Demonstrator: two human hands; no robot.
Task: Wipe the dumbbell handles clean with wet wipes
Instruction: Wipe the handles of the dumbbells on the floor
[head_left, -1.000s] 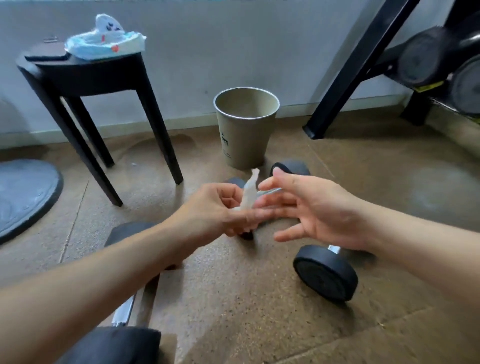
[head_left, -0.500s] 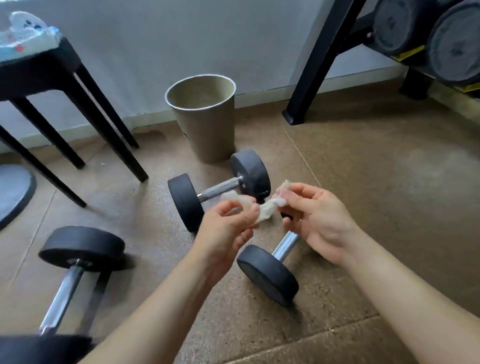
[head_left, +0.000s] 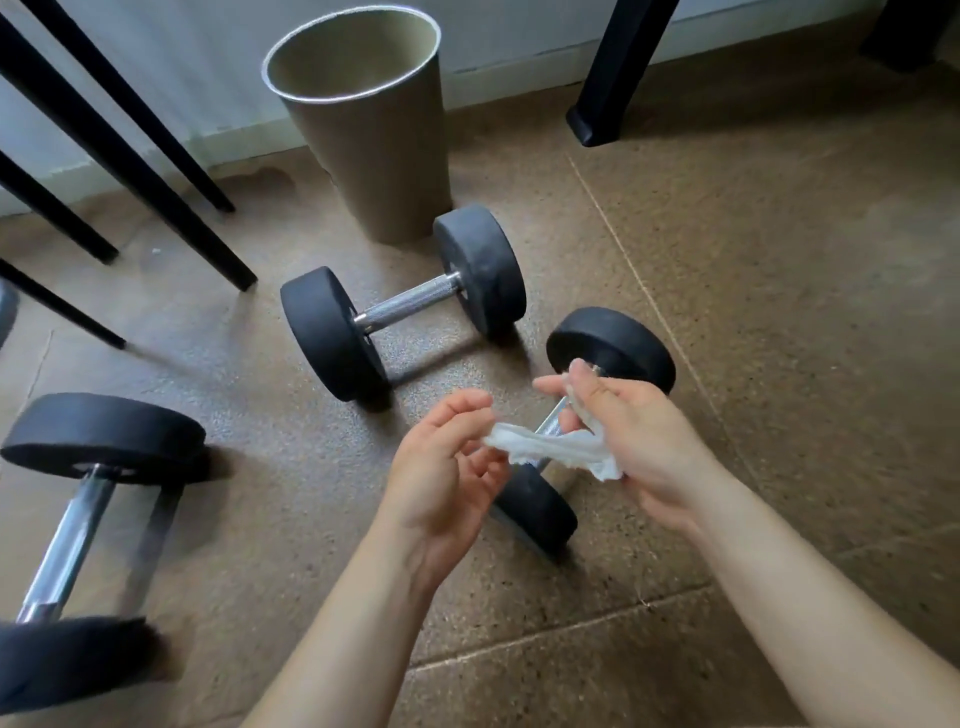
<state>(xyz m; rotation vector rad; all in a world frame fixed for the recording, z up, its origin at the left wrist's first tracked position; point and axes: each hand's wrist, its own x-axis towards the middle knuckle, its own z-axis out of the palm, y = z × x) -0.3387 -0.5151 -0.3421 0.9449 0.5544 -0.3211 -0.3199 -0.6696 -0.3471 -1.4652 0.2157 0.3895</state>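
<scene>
- Dumbbell (head_left: 550, 422) nearest the hands lies on the floor directly beneath them. Its handle runs from near-left to far-right and is mostly hidden by them.
- Wet wipe (head_left: 550, 453) stretches between both hands just above that handle.
- Right hand (head_left: 641, 436), the nearer to the handle, curls its fingers round the wipe's bulk; left hand (head_left: 441, 483) lightly pinches the other end.
- Bin (head_left: 374, 145) stands upright beyond a second dumbbell (head_left: 410, 301); its visible inside shows nothing.

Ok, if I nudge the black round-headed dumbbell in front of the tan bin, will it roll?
Probably: the black round-headed dumbbell rests on both round heads on flat brown floor, so it should roll. Thick heads suggest it's heavy. Its knurled metal handle likely won't slip.
</scene>
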